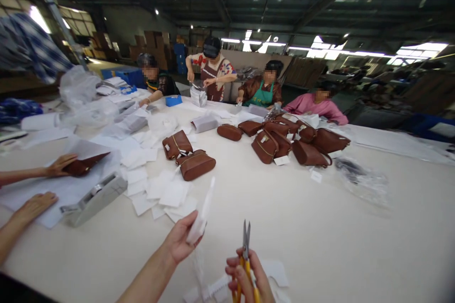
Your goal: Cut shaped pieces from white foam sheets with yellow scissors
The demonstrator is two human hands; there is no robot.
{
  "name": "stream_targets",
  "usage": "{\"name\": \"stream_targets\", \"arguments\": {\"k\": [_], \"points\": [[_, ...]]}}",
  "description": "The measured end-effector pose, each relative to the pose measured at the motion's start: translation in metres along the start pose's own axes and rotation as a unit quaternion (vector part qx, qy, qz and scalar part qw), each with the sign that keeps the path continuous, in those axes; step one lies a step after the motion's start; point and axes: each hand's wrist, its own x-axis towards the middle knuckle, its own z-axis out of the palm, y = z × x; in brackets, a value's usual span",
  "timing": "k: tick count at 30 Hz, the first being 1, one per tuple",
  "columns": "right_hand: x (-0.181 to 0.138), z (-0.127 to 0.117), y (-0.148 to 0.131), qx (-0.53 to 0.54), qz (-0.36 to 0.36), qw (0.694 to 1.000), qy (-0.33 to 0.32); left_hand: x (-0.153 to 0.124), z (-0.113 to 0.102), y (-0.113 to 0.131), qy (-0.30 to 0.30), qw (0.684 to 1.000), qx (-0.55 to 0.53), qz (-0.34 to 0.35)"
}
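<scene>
My left hand (181, 239) pinches a thin white paper strip (203, 215) that stands upright above the table. My right hand (249, 279) grips yellow-handled scissors (246, 246), blades shut and pointing up, just right of the strip. Under my hands lie more white paper scraps (213, 289). Two brown bags (188, 156) sit beyond a spread of white paper sheets (159, 189).
A co-worker's hands (46, 180) at the left touch a brown piece beside a grey tape dispenser (94, 199). Several brown bags (284, 139) pile up at mid-table. Several people work at the far edge. A clear plastic bag (362, 180) lies at the right.
</scene>
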Motion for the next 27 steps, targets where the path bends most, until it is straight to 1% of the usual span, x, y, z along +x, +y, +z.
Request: {"name": "stream_targets", "arguments": {"k": [2,5,6,8,10,11,12,14,16,17,18,20,22,23,25,27], "points": [[0.011,-0.001,-0.018,-0.045,-0.046,0.998,-0.008,-0.016,0.008,-0.004,-0.049,0.995,-0.015,-0.082],[0.028,-0.006,-0.050,-0.111,-0.108,0.987,-0.044,-0.036,0.018,-0.014,-0.132,0.971,-0.012,-0.201],[0.032,-0.008,-0.059,-0.114,-0.121,0.984,-0.063,-0.039,0.020,-0.017,-0.145,0.964,-0.002,-0.225],[0.040,-0.009,-0.070,-0.096,-0.135,0.979,-0.117,-0.042,0.021,-0.024,-0.149,0.952,-0.001,-0.269],[0.045,-0.007,-0.074,-0.067,-0.120,0.977,-0.163,-0.040,0.018,-0.028,-0.154,0.941,-0.023,-0.300],[0.047,-0.005,-0.074,-0.052,-0.110,0.979,-0.167,-0.039,0.016,-0.028,-0.169,0.938,-0.035,-0.302],[0.049,-0.003,-0.072,-0.037,-0.103,0.982,-0.153,-0.037,0.014,-0.028,-0.191,0.935,-0.043,-0.295],[0.052,0.003,-0.066,0.007,-0.093,0.991,-0.092,-0.033,0.010,-0.027,-0.243,0.934,-0.049,-0.258],[0.055,0.008,-0.058,0.059,-0.074,0.995,-0.017,-0.029,0.005,-0.027,-0.268,0.942,-0.049,-0.193],[0.055,0.010,-0.054,0.084,-0.058,0.995,0.012,-0.028,0.003,-0.029,-0.268,0.950,-0.043,-0.155],[0.056,0.012,-0.050,0.103,-0.039,0.993,0.035,-0.027,0.001,-0.031,-0.258,0.959,-0.025,-0.112],[0.054,0.015,-0.044,0.124,-0.008,0.991,0.057,-0.028,0.001,-0.037,-0.205,0.976,0.066,-0.013],[0.050,0.018,-0.040,0.143,0.002,0.988,0.056,-0.032,0.004,-0.043,-0.137,0.971,0.184,0.071],[0.048,0.019,-0.039,0.150,0.003,0.987,0.054,-0.034,0.008,-0.045,-0.112,0.964,0.222,0.096],[0.044,0.021,-0.035,0.154,0.000,0.986,0.059,-0.038,0.016,-0.047,-0.093,0.962,0.235,0.101],[0.040,0.024,-0.031,0.144,-0.002,0.987,0.069,-0.040,0.022,-0.046,-0.098,0.973,0.196,0.069]]}}
